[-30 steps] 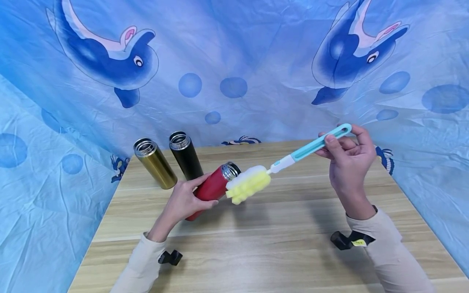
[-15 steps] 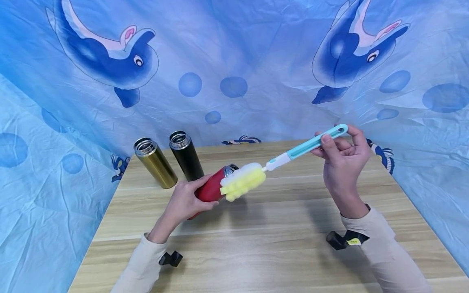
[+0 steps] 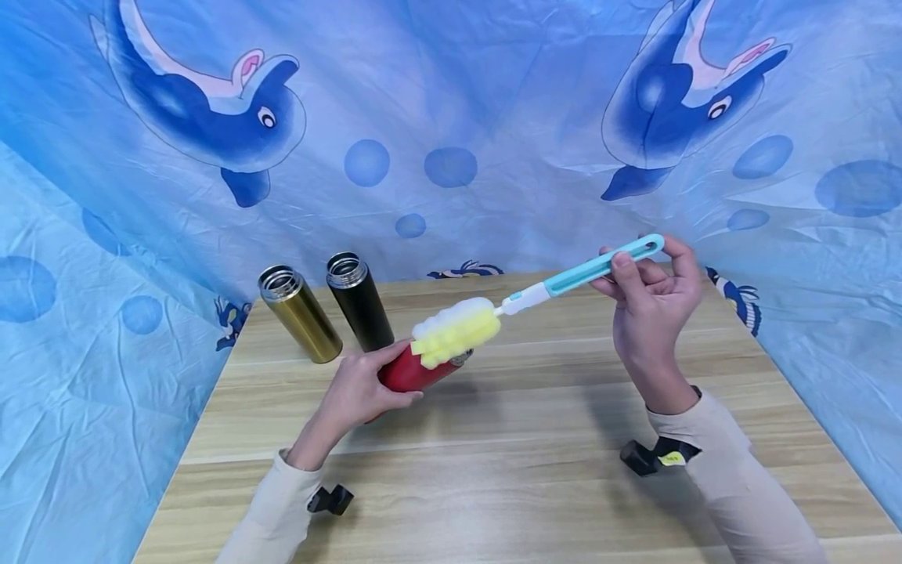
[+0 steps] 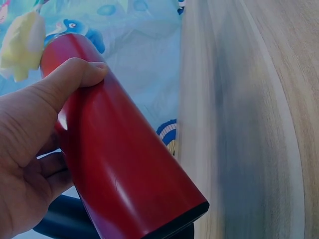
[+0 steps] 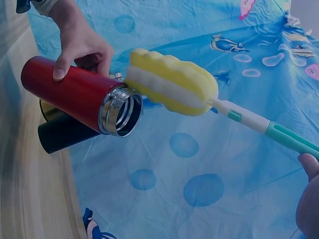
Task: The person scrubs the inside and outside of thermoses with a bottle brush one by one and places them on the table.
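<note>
My left hand (image 3: 358, 392) grips a red thermos flask (image 4: 119, 144) around its middle and tilts it, mouth to the right. In the right wrist view the flask's bare steel mouth (image 5: 122, 112) stands uncovered. My right hand (image 3: 651, 321) pinches the turquoise handle of a bottle brush (image 3: 585, 274) between thumb and fingers. The brush's yellow and white sponge head (image 5: 172, 82) is outside the flask. From the head view it overlaps the flask's upper side, and in the right wrist view it lies beside the mouth rim; whether they touch I cannot tell.
A gold flask (image 3: 303, 317) and a black flask (image 3: 359, 301) stand without lids on the wooden table (image 3: 493, 470), left of and behind the red one. Blue dolphin-print sheeting (image 3: 451, 102) hangs behind the table and along its sides.
My right hand has moved left with the brush, bringing the sponge head from in front of the mouth to over the red flask. The flask has tipped lower toward the right.
</note>
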Motion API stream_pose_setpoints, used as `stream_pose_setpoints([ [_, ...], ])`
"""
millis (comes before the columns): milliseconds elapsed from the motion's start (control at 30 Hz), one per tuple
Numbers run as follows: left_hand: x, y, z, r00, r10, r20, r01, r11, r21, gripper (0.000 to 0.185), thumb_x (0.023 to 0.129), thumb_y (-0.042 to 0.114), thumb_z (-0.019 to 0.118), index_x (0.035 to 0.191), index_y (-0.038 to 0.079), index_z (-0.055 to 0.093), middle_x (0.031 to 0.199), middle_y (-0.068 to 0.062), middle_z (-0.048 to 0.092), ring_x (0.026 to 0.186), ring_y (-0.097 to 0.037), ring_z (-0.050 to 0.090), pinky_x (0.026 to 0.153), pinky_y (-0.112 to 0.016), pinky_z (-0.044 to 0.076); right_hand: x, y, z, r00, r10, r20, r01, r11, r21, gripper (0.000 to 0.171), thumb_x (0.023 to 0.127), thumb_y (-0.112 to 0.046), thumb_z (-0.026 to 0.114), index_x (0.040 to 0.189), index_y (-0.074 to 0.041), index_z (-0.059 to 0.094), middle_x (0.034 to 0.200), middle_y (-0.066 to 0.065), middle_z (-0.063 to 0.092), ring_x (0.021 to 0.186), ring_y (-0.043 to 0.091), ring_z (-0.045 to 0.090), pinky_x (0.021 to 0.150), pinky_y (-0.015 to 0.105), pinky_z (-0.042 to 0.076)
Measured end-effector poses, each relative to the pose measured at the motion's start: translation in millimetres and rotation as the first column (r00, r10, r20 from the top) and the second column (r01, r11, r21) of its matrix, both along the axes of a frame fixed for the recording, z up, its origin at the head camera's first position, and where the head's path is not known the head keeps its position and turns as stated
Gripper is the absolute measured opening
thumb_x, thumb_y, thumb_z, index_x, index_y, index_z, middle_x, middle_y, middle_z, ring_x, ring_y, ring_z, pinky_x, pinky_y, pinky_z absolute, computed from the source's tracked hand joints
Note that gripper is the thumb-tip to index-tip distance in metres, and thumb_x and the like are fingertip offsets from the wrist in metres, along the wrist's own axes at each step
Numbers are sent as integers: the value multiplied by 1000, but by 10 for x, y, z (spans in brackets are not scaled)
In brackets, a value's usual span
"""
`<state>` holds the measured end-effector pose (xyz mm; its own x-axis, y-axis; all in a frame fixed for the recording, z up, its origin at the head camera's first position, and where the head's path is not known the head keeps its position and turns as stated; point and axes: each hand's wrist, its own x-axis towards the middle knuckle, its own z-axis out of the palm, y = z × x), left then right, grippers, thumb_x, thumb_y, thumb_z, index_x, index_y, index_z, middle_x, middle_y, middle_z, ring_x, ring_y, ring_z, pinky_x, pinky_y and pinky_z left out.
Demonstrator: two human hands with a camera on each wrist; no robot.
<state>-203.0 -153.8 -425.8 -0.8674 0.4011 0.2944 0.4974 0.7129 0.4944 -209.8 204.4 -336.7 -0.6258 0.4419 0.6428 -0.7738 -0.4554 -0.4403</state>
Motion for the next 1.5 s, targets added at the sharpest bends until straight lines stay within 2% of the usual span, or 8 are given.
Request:
stream_pose_setpoints([
  [267,-12,7,-21,999,-38,3,38,999,-5,78,70,32,95,139,13,64,120,-10,73,90,-24,70,77,-38,61,-41,-14,-8,998,-54,-13,54,998,19,30,88,19,65,115,14,52,87,28,73,82,32,76,68,36,62],
  [533,-14,-6,-9,999,-31,40,31,1000,-2,79,70,32,95,139,13,64,123,-11,72,94,-26,70,78,-40,62,-73,-1,-35,996,-87,-12,88,995,50,30,87,20,66,114,14,54,87,26,73,85,33,76,69,37,63],
  [800,-18,-11,-13,999,-26,38,26,1000,-5,79,70,34,95,139,14,64,121,-10,73,91,-25,69,75,-38,61,-78,49,-61,985,-172,32,168,980,104,31,88,16,67,115,16,52,89,26,73,82,30,76,69,36,62],
  [1033,-19,-19,-16,999,-27,46,27,1000,5,79,69,36,95,139,16,64,119,-10,74,90,-24,69,75,-37,60,-80,85,-81,976,-216,37,210,970,122,29,87,16,69,113,12,57,89,26,74,81,30,77,68,35,62],
  [1367,-23,-11,4,997,-38,70,36,999,29,79,69,36,96,140,20,64,113,-8,75,91,-23,69,75,-38,60,-66,159,-96,973,-220,66,210,968,136,29,87,15,69,114,13,59,89,26,74,81,30,76,67,35,62],
  [1500,-16,-8,3,996,-29,82,26,999,33,79,69,35,96,139,18,65,115,-8,75,92,-24,69,75,-38,61,-54,187,-109,971,-224,83,210,967,147,28,87,14,70,114,14,60,89,28,73,81,30,76,66,35,62],
])
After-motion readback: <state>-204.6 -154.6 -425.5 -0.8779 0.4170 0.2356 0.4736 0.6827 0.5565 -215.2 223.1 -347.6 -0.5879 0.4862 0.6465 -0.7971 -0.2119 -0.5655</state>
